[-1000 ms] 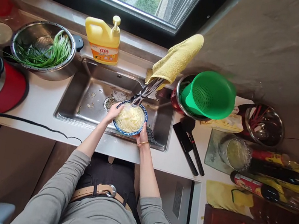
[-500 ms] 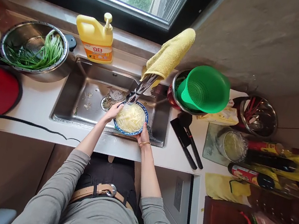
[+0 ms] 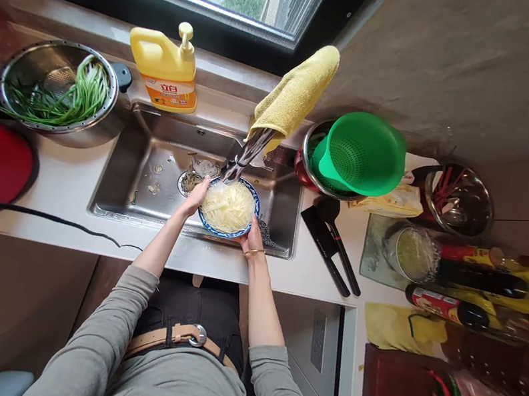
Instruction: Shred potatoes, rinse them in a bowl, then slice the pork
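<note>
The left grip (image 3: pixel 197 197) clasps the left side of a blue-patterned bowl (image 3: pixel 221 232) and the right grip (image 3: pixel 252 239) cups the opposite side, so the bowl is held between them, over the sink (image 3: pixel 117 183). Pale shreds (image 3: pixel 230 207) fill it nearly to the rim, under the faucet (image 3: pixel 250 152) just ahead of both grips, where water seems to run. Too hard a flow or a tilt could wash shreds over the edge, towards the scraps (image 3: pixel 195 181) just beyond the left grip; a slick rim could slide loose, dropping the bowl near the dark scourer (image 3: pixel 266 233) right of the right grip
</note>
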`<state>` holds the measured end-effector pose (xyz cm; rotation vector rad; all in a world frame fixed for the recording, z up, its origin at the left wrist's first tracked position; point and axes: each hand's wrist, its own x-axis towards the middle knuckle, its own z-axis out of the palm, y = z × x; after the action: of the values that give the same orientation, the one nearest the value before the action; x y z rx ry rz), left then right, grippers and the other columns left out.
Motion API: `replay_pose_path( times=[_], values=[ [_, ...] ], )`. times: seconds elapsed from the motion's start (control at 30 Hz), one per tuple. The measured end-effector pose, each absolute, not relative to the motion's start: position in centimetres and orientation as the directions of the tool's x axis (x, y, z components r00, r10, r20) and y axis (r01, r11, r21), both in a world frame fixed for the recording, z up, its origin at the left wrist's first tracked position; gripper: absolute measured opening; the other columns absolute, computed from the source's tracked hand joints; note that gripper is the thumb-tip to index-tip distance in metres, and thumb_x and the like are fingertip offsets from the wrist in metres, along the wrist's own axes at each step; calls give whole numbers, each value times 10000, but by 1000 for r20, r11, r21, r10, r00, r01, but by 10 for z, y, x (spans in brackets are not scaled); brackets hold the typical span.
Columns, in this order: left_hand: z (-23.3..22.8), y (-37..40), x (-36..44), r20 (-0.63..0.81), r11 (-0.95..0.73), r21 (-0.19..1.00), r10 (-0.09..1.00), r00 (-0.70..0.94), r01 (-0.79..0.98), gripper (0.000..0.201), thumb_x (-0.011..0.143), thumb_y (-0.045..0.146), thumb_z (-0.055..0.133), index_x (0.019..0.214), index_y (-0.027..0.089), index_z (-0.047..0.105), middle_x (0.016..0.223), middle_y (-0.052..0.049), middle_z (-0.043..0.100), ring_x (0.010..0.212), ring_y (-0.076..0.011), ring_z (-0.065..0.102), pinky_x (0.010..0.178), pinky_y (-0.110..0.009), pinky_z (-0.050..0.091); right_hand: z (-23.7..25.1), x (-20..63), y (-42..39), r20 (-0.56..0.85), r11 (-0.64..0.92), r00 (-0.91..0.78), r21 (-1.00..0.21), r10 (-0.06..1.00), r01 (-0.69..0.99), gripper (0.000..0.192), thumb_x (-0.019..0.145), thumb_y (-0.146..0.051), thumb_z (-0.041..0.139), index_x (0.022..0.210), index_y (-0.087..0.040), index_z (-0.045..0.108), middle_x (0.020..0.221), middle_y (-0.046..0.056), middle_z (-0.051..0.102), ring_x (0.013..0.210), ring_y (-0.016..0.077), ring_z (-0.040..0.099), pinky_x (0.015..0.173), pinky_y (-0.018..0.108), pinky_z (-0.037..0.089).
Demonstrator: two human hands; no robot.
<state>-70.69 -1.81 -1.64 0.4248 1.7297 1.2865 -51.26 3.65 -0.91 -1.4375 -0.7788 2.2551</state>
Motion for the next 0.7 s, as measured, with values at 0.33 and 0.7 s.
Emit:
replay_pose_path(
  times=[0.33, 0.7],
  values=[
    [-17, -24, -710, -463, 443, 877, 676, -574, -186, 565, 928, 489, 267, 1289, 133, 516, 1382, -68, 456, 1328, -205, 351, 1084, -312, 312, -5, -518, 34, -712, -779, -430, -626, 555, 32, 452, 869, -512, 430, 1194, -204, 494, 1157, 104, 630, 1002, 227, 613, 709, 383, 575],
    [-22, -45, -713, -521, 370, 853, 599, -608, -367, 536, 900, 510, 368, 1257, 148, 535, 1296, -91, 548, 1288, -236, 409, 1029, -341, 394, -9, -529, 29, -714, -778, -468, -623, 521, 84, 431, 893, -507, 382, 1182, -205, 490, 1083, 99, 663, 943, 212, 627, 661, 363, 573]
  ],
)
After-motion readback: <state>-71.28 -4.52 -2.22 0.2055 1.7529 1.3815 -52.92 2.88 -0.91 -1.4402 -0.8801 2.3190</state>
